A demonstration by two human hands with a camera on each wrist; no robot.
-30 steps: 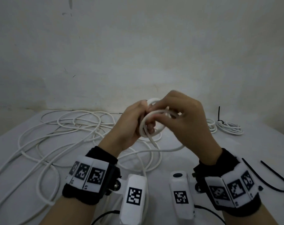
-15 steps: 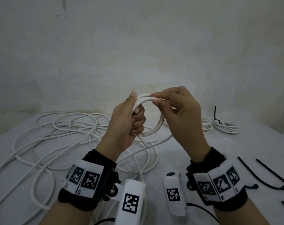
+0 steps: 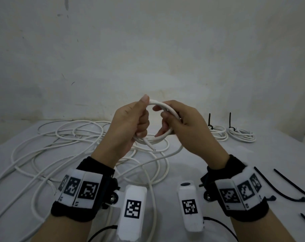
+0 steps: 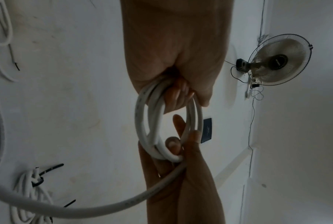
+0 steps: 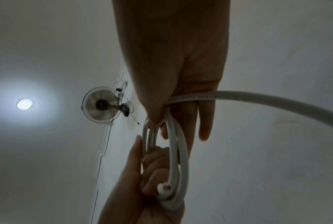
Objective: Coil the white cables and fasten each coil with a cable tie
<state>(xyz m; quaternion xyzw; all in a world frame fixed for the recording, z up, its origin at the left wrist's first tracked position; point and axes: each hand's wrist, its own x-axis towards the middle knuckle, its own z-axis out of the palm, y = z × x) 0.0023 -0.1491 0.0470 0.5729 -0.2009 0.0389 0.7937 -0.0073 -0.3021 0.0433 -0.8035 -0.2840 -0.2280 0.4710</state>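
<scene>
A small coil of white cable (image 3: 165, 109) (image 4: 152, 125) (image 5: 178, 151) hangs in the air above the table between both hands. My left hand (image 3: 130, 124) grips the coil's left side with curled fingers, thumb upright against the loops. My right hand (image 3: 179, 126) holds the right side, the cable passing under its fingers (image 5: 188, 98). The cable's cut end (image 3: 150, 145) (image 5: 164, 188) sticks out below the left hand. The free length (image 3: 157, 159) runs down to a loose tangle of white cable (image 3: 64, 142) on the table.
Two finished coils (image 3: 218, 133) (image 3: 242, 134) bound with black ties lie at the back right of the white table (image 3: 209, 154). Loose black cable ties (image 3: 279, 187) lie at the right edge. A wall fan (image 4: 276, 60) shows in the wrist views.
My hands have drawn slightly apart and the coil has opened into a rounder ring. The right hand has slid down the coil's right side, laying cable onto it.
</scene>
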